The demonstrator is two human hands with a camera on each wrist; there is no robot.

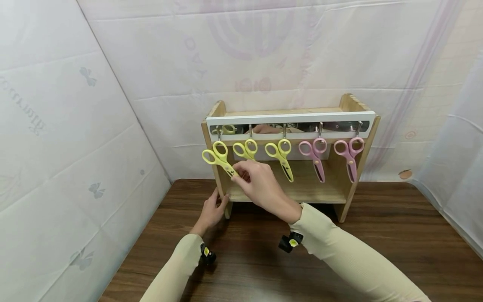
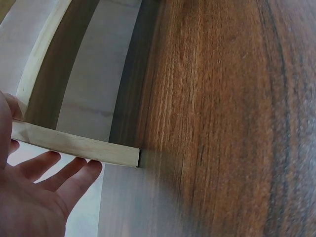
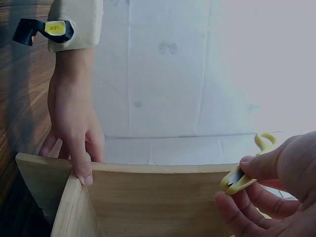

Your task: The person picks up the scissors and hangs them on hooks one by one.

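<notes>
My right hand (image 1: 264, 184) pinches the blade end of a pair of yellow scissors (image 1: 225, 165), tilted at the left end of the hook rail (image 1: 271, 118). Its finger rings are close to the leftmost hook; I cannot tell whether one is on it. In the right wrist view, thumb and fingers grip these scissors' tip (image 3: 239, 183). Low on the left side of the wooden shelf (image 1: 309, 193), my left hand (image 1: 211, 214) holds the side panel (image 2: 89, 148), thumb inside and fingers outside. Two more yellow scissors (image 1: 284, 163) hang from hooks, one partly hidden behind my right hand.
Two pink scissors (image 1: 317, 161) hang on the right-hand hooks. The shelf stands on a dark wooden table (image 1: 396, 235) near the back, before a pale printed sheet (image 1: 158, 50). A shiny strip on the rail reflects scissors and a hand.
</notes>
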